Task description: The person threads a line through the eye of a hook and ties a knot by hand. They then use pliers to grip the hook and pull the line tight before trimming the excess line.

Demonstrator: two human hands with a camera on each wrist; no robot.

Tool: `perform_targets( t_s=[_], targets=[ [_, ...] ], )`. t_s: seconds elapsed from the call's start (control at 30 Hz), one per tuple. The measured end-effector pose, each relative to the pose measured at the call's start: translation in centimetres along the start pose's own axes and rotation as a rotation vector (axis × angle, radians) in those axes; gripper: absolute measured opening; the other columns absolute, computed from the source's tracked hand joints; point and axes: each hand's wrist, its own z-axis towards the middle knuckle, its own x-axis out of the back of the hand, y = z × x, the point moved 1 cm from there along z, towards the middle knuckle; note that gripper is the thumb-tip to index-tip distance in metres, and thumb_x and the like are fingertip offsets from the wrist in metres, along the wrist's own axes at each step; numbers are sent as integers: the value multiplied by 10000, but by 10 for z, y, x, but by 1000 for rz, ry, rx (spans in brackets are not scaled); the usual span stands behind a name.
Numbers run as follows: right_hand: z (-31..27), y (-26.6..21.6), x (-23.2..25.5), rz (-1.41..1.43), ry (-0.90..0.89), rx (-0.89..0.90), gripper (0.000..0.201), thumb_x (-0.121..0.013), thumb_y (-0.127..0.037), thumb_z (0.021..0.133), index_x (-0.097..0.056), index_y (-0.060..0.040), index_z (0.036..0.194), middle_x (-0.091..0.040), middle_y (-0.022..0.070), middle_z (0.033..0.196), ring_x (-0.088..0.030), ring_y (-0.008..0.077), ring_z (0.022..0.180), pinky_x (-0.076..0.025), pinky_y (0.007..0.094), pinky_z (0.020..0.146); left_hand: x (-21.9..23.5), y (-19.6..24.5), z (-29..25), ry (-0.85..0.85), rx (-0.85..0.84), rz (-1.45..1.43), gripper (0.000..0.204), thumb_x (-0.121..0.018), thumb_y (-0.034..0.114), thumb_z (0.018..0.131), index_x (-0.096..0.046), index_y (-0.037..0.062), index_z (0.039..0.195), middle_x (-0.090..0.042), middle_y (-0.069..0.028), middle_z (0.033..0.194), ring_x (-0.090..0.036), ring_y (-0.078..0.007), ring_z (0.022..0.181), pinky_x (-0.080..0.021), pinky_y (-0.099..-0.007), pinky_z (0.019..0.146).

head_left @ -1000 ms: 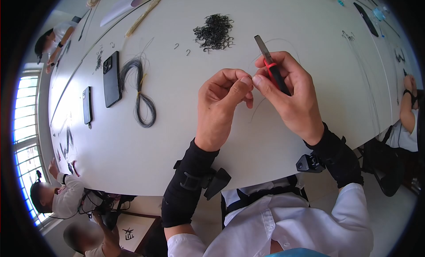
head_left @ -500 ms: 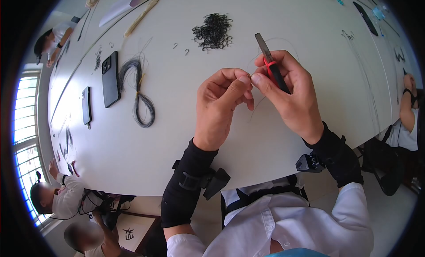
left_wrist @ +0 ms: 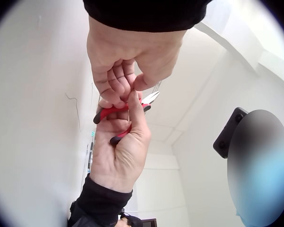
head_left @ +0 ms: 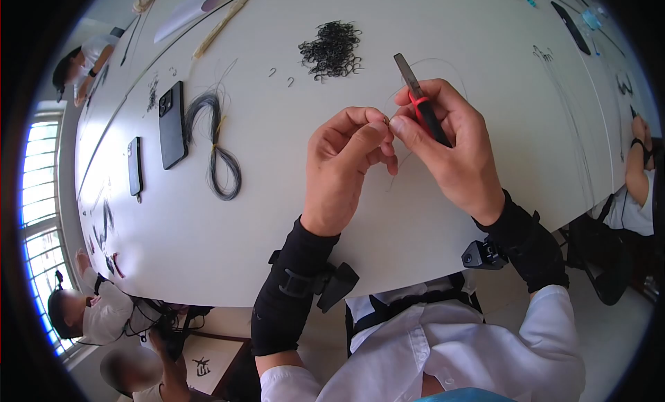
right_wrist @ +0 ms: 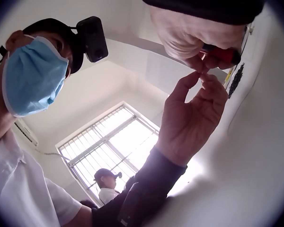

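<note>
Both hands meet fingertip to fingertip above the table. My left hand (head_left: 339, 163) pinches thin clear fishing line (head_left: 443, 61) between thumb and index finger; a small thing at the pinch is mostly hidden. The line loops beyond the hands, and a loose end hangs below them. My right hand (head_left: 454, 152) holds pliers (head_left: 431, 114) with red and black handles in its palm and fingers, metal nose pointing away. Its thumb and index fingertips also press at the same pinch. In the left wrist view, the pliers' nose (left_wrist: 151, 98) sticks out beside the fingertips.
Beyond the hands lies a pile of black hooks (head_left: 331, 50), with two loose hooks (head_left: 291, 82) beside it. To the left are a tied bundle of dark line (head_left: 225, 173) and two phones (head_left: 173, 125). Hooked lines (head_left: 544, 54) lie at right. Other people sit around the table (head_left: 277, 263).
Both hands have shifted very slightly left in view, still pinching at the same spot. The pliers stay in the right hand, tilted a little more to the left.
</note>
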Motion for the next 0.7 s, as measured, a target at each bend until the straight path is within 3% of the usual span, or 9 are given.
perform_targets(
  t_s=[0.7],
  targets=[
    [3,1,4,113,-47,-78,208,-672,-82,966,-603,13,1137,-687,44,911,-672,78,843,-542,234,791,1,-1,0,-10,37,-24,137,-532,124,1038,-605,7,1036,-634,-62,881,-637,-144,758,-558,-353,612]
  ],
)
